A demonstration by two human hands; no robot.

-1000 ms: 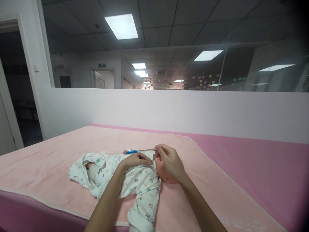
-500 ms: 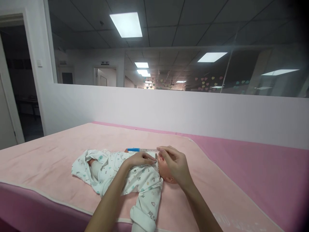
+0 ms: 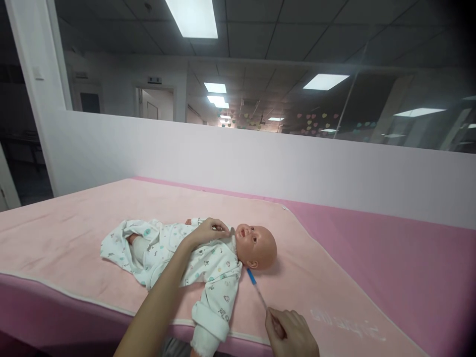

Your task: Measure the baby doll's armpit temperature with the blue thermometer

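A baby doll (image 3: 256, 245) lies on its back, its bald head to the right, its mouth open. It wears a white printed outfit (image 3: 213, 263). My left hand (image 3: 208, 231) rests on the doll's chest, its fingers curled and pinched at the outfit's collar (image 3: 233, 238); the fingertips are partly hidden. Down at the near edge, my right hand (image 3: 292, 332) is closed on the end of a thin clear stick (image 3: 261, 297) with a blue tip (image 3: 252, 276). The tip points up and left, close to the doll's shoulder and ear.
A pale pink mat (image 3: 305, 277) with a white edge lies under the doll on a darker pink surface (image 3: 394, 248). Behind runs a low white wall (image 3: 241, 153) with a window above it. A doorway stands at the far left.
My right hand has moved from above the doll's head down toward the near edge, carrying the stick, and the doll's face now shows. My left hand stays at the collar; the view has shifted slightly.
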